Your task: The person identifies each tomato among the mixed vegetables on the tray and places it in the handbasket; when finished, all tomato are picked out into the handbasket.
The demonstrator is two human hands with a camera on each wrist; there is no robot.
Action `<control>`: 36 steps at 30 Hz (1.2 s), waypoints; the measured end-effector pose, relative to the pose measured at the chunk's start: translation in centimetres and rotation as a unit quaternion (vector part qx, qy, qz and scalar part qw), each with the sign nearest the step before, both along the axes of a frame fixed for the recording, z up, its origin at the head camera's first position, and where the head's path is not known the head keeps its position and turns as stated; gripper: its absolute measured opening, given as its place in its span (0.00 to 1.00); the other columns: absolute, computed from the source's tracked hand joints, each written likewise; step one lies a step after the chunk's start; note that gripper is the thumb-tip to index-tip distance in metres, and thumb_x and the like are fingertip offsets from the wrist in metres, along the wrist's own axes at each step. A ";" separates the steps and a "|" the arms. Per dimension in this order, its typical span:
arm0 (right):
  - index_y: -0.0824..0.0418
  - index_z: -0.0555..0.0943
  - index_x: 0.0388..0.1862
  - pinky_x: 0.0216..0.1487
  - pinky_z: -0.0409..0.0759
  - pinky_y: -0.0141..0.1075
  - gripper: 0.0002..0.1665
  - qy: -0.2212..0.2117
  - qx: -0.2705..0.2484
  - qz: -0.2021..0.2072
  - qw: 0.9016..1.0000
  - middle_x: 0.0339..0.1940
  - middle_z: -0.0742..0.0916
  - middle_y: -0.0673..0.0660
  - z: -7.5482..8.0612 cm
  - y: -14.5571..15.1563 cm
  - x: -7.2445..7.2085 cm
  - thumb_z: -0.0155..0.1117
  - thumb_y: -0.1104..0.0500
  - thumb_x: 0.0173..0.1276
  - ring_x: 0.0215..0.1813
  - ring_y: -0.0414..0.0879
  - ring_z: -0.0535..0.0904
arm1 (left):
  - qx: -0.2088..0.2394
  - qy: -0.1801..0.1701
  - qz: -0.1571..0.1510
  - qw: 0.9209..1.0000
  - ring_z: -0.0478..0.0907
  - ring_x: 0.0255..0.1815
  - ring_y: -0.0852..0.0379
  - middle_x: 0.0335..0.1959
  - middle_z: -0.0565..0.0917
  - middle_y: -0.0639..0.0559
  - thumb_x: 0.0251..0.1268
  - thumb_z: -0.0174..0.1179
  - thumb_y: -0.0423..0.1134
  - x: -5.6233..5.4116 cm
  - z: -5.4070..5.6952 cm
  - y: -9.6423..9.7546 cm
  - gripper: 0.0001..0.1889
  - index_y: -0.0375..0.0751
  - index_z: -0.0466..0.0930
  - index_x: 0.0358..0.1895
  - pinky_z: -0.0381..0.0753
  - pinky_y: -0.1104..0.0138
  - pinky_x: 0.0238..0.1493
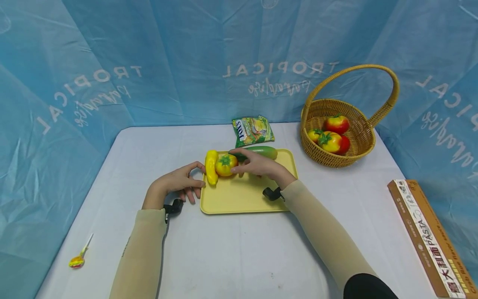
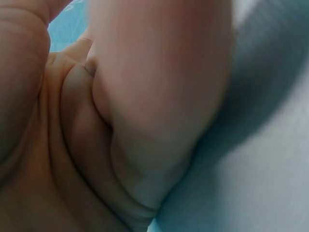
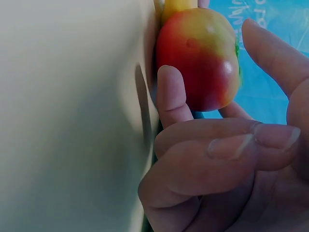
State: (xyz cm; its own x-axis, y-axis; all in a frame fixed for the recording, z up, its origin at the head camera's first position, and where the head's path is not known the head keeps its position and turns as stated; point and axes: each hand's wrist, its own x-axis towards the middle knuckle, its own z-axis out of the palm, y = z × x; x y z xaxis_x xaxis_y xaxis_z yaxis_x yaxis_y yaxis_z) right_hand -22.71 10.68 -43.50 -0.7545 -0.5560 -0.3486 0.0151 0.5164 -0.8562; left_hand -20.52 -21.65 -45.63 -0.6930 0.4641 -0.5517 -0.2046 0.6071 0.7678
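A yellow-and-red, tomato-like fruit with a green leafy top (image 1: 225, 165) sits on the yellow tray (image 1: 239, 203), touching or nearly touching a banana (image 1: 211, 168). My right hand (image 1: 257, 163) is at the fruit's right side. In the right wrist view, one fingertip (image 3: 172, 89) lies against or close to the fruit (image 3: 198, 58), while the thumb stands apart from it. Behind that hand lies a green cucumber (image 1: 265, 152), partly covered. At the tray's left rim is my left hand (image 1: 179, 181), fingers loosely bent, thumb touching the rim. Its wrist view is mostly blurred skin.
A wicker basket (image 1: 317, 154) with a tall handle holds several similar fruits at the back right. Beyond the tray lies a green snack bag (image 1: 254, 130). A lollipop (image 1: 77, 261) lies front left; a long pasta box (image 1: 429, 236) lies along the right edge.
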 end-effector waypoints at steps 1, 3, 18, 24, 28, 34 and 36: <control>0.32 0.63 0.81 0.20 0.61 0.35 0.44 0.000 0.001 0.000 1.000 0.46 0.90 0.61 0.0 0.0 0.0 0.72 0.38 0.72 0.15 0.43 0.56 | 0.000 -0.001 0.000 1.000 0.89 0.22 0.50 0.31 0.91 0.43 0.75 0.66 0.50 0.0 0.0 0.0 0.28 0.53 0.61 0.68 0.84 0.67 0.21; 0.32 0.63 0.82 0.20 0.61 0.35 0.44 0.001 0.002 -0.002 1.000 0.45 0.90 0.61 0.0 -0.1 0.0 0.72 0.38 0.72 0.15 0.43 0.57 | -0.001 -0.001 0.001 1.000 0.89 0.22 0.50 0.31 0.91 0.43 0.75 0.66 0.50 0.0 -0.1 0.0 0.28 0.53 0.61 0.68 0.84 0.67 0.21; 0.33 0.62 0.83 0.23 0.63 0.35 0.47 -0.008 0.003 -0.004 1.000 0.50 0.87 0.60 -0.5 -0.5 -0.5 0.73 0.37 0.70 0.17 0.44 0.57 | 0.002 -0.003 0.000 1.000 0.89 0.22 0.49 0.31 0.91 0.42 0.75 0.66 0.51 0.1 0.1 0.1 0.29 0.52 0.61 0.68 0.84 0.66 0.21; 0.32 0.62 0.82 0.24 0.63 0.36 0.47 -0.012 0.005 -0.006 1.000 0.50 0.86 0.59 -0.5 -0.7 -0.6 0.73 0.37 0.70 0.18 0.44 0.57 | -0.002 -0.005 0.004 1.000 0.89 0.22 0.50 0.31 0.91 0.42 0.75 0.66 0.51 0.1 0.1 0.1 0.29 0.53 0.61 0.68 0.84 0.67 0.21; 0.32 0.62 0.82 0.24 0.63 0.35 0.47 -0.012 0.007 -0.005 1.000 0.54 0.85 0.59 -0.6 -0.8 -0.7 0.73 0.37 0.70 0.18 0.44 0.57 | -0.002 -0.001 0.003 1.000 0.89 0.22 0.49 0.31 0.91 0.42 0.75 0.66 0.51 0.0 0.0 0.1 0.28 0.53 0.61 0.68 0.84 0.67 0.21; 0.32 0.62 0.82 0.24 0.63 0.35 0.46 -0.010 0.006 -0.005 1.000 0.64 0.80 0.60 -0.7 -0.9 -0.8 0.73 0.37 0.70 0.18 0.44 0.57 | 0.000 0.003 0.002 1.000 0.89 0.22 0.50 0.31 0.91 0.42 0.76 0.66 0.50 0.0 -0.1 0.0 0.28 0.53 0.61 0.69 0.84 0.66 0.21; 0.32 0.62 0.82 0.24 0.63 0.35 0.46 -0.008 0.007 -0.005 1.000 0.65 0.80 0.61 -0.7 -1.0 -0.7 0.73 0.37 0.70 0.18 0.44 0.57 | 0.001 0.004 0.002 1.000 0.89 0.22 0.50 0.31 0.91 0.42 0.76 0.66 0.50 0.0 -0.1 0.0 0.28 0.53 0.61 0.69 0.84 0.66 0.21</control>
